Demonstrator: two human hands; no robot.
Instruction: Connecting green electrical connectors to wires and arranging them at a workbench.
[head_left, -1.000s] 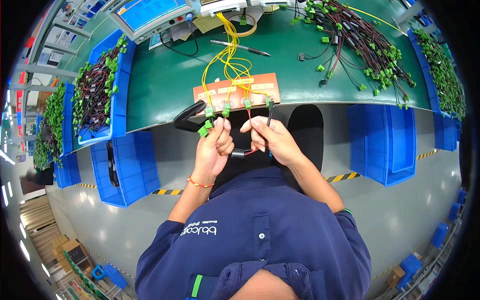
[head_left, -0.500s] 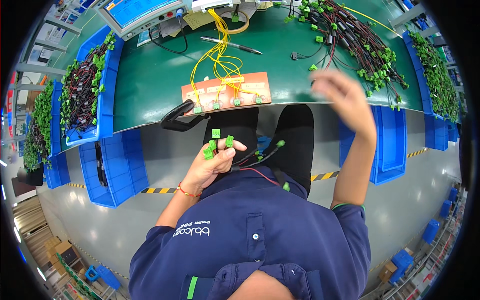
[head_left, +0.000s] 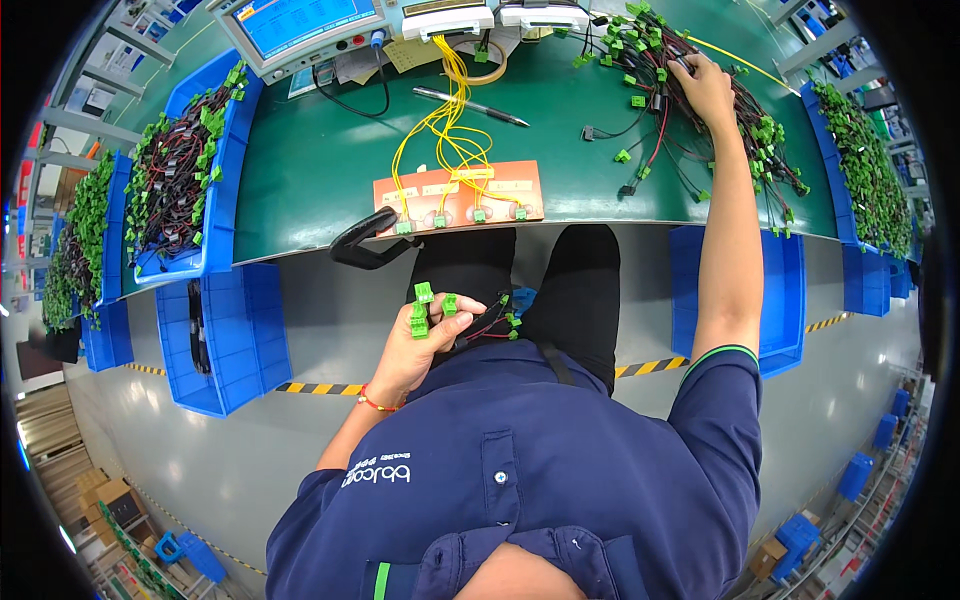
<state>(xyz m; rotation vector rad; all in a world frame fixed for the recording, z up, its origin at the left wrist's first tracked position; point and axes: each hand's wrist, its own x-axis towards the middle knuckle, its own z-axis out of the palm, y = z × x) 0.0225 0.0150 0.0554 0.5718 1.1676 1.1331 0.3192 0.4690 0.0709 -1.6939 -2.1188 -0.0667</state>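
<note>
Over my lap, my left hand (head_left: 412,345) is closed around a bunch of wire harnesses. Their green connectors (head_left: 423,293) stick up past the fingers, and dark and red wires with more green ends (head_left: 513,322) trail off to the right. My right hand (head_left: 708,92) reaches out to the far right of the bench, fingers pinched on a harness in a pile of black and red wire harnesses (head_left: 768,150) with green connectors. The fingertips partly hide what they grip. Between the hands, an orange board (head_left: 527,175) at the bench edge carries green sockets fed by yellow wires (head_left: 455,90).
A black clamp (head_left: 362,240) sits at the board's left corner. Behind lie a pen (head_left: 470,106) and a tester with a screen (head_left: 305,25). Blue bins of harnesses flank the green bench (head_left: 300,170) at left (head_left: 215,245) and right (head_left: 838,190).
My right hand has moved away and up, from above the bench's front edge into the harness pile. My left hand stays over my lap, and its trailing wires have swung closer to it.
</note>
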